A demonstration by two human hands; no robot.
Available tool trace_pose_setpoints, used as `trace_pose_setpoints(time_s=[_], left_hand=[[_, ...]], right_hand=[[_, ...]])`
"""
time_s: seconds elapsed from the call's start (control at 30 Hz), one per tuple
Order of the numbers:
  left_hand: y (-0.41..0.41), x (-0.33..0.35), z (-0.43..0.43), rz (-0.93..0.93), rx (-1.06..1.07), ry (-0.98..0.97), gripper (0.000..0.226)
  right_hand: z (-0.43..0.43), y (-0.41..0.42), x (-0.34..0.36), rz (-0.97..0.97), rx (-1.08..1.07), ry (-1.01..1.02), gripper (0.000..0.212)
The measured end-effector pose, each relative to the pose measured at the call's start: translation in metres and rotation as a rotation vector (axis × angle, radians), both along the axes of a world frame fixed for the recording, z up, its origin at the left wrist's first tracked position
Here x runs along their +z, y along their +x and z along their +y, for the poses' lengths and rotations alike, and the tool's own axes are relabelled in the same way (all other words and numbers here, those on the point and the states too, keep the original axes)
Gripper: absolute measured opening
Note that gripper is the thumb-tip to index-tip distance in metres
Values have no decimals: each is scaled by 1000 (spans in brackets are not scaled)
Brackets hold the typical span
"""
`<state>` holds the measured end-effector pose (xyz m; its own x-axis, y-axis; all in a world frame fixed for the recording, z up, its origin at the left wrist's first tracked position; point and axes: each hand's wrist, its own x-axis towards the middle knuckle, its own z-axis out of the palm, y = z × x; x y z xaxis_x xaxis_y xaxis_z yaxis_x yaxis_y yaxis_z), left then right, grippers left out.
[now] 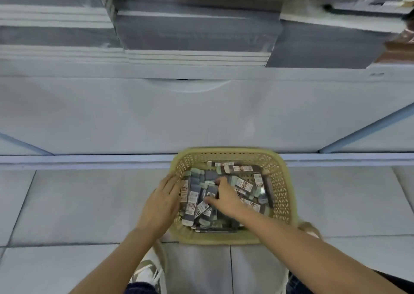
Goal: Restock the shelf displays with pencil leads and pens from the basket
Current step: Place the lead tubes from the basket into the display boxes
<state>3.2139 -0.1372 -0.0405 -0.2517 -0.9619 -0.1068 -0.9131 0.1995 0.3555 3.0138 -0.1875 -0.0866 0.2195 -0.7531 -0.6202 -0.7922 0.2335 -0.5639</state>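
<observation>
Where the white shelf unit (201, 114) fills the upper half of the view, its broad plain front panel runs from edge to edge, and above it lie flat grey and white stacks (197, 36) of wrapped goods, too blurred to name. Below the unit spreads the pale tiled floor (78, 204). On those tiles, right against the foot of the unit and a little right of centre, sits the yellow plastic basket (284, 195), its sides pierced in a lattice pattern. It is filled with small dark packs (244, 185) bearing white and red labels and pale green ends, heaped at all angles; the print is too small to read. Both bare forearms reach in from the bottom edge. The left hand (163, 201) lies flat against the basket's left rim, its fingers straight and together, holding nothing. The right hand (226, 196) is down inside the basket on top of the heap, its fingers bent over the packs and its thumb spread toward the near side, with one dark pack lying between thumb and forefinger; whether it truly grips that pack cannot be told. Under the left forearm, part of a white laced shoe (147, 271) shows.
</observation>
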Motion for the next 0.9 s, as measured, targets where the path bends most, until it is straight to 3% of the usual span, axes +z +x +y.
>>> trace_pose_setpoints(time_s=[0.17,0.3,0.43,0.53,0.67,0.73,0.8,0.9], left_hand=[[0,-5,-2,16,3,-42,44],[-1,-6,-3,19,28,-16,35],[-6,-2,-8,63,94,-19,31],[-20,4,-15,310,223,98,35],[-49,17,-27,886,471,595,64],[-61,21,-29,1067,525,832,80],[-69,25,-26,1257,508,997,69],[-74,28,-23,1359,516,1003,49]], right_hand=[[-2,0,-14,1,28,26,51],[-8,-11,-7,-83,45,55,71],[-25,-34,17,-132,93,48,72],[-38,-55,43,-218,72,130,76],[-44,-65,76,-419,107,234,39],[-44,-62,83,-473,120,237,35],[-43,-58,86,-519,128,249,27],[-46,-57,85,-510,124,195,27]])
